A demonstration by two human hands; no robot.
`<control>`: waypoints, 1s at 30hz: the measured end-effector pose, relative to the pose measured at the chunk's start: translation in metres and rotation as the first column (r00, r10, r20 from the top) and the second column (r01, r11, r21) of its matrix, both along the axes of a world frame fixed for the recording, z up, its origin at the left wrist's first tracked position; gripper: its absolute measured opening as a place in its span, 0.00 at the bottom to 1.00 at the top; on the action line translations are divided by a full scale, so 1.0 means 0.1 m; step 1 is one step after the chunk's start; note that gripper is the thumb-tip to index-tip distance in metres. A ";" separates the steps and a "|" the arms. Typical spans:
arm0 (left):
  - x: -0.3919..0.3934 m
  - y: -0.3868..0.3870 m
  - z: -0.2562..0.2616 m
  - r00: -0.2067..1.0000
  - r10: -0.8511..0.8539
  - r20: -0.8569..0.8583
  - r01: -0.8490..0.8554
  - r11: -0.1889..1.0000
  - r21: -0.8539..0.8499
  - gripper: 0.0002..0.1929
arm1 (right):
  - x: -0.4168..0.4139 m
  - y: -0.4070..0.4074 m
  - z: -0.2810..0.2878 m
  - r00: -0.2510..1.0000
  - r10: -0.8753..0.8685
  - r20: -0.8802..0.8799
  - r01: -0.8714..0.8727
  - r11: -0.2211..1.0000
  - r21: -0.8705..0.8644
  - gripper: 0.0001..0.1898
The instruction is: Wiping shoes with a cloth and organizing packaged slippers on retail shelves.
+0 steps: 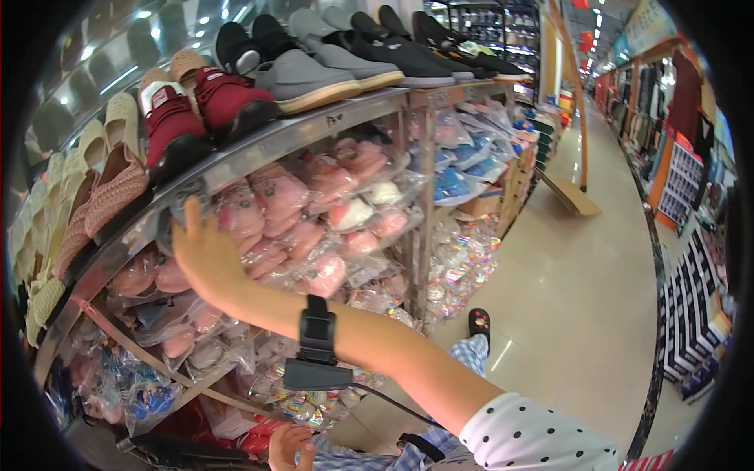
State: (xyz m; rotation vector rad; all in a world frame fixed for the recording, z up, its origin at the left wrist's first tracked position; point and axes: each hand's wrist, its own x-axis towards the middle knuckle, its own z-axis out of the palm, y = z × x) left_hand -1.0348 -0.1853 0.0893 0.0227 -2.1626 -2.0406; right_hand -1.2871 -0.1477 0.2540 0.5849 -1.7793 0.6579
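My right hand (209, 253) presses a grey cloth (191, 194) against the metal front edge of a display shelf (259, 162). The fingers lie over the cloth and hide part of it. A black device (318, 335) with a cable is strapped to my right wrist. Just behind the hand, pink slippers in clear plastic bags (280, 191) fill the space under the shelf top. Low in the picture, my left hand (291, 447) hangs near my checked trousers (353, 453), its fingers loosely bent and nothing seen in it. The bottom rim cuts it off.
Maroon shoes (174, 118), grey slip-ons (312, 76) and pink woven shoes (118, 188) line the shelf top. Blue bagged goods (465, 165) sit in the adjoining rack. A cardboard piece (568, 191) and wooden pole (577, 118) stand in the aisle. Stacked striped boxes (689, 306) flank it.
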 end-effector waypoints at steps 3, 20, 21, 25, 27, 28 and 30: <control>0.08 0.01 -0.05 0.999 0.031 0.008 -0.031 0.996 0.078 0.22 | 0.05 -0.08 0.01 0.994 -0.003 -0.112 0.005 1.000 0.016 0.11; -0.44 0.43 -0.50 0.937 -0.339 -0.085 0.232 0.786 -0.573 0.23 | 1.99 1.74 0.88 0.871 0.301 0.388 -0.427 0.073 0.901 0.13; -0.44 0.50 -0.43 0.949 -0.313 -0.017 0.260 0.814 -0.520 0.23 | 2.09 1.74 0.86 0.890 0.307 0.338 -0.396 0.149 0.906 0.10; -0.47 0.79 -0.33 0.937 -0.342 0.065 0.335 0.837 -0.433 0.22 | 2.22 1.84 0.63 0.878 0.431 0.209 -0.377 0.353 0.856 0.09; -0.55 0.97 -0.17 0.925 -0.376 0.045 0.358 0.829 -0.431 0.22 | 2.23 1.94 0.56 0.878 0.435 0.197 -0.386 0.404 0.829 0.09; -0.60 1.13 -0.04 0.905 -0.425 0.013 0.389 0.816 -0.427 0.21 | 2.22 2.00 0.52 0.885 0.421 0.201 -0.386 0.421 0.820 0.09; -0.71 1.24 -0.02 0.900 -0.432 0.053 0.416 0.816 -0.401 0.20 | 2.20 2.10 0.47 0.881 0.430 0.199 -0.406 0.466 0.786 0.08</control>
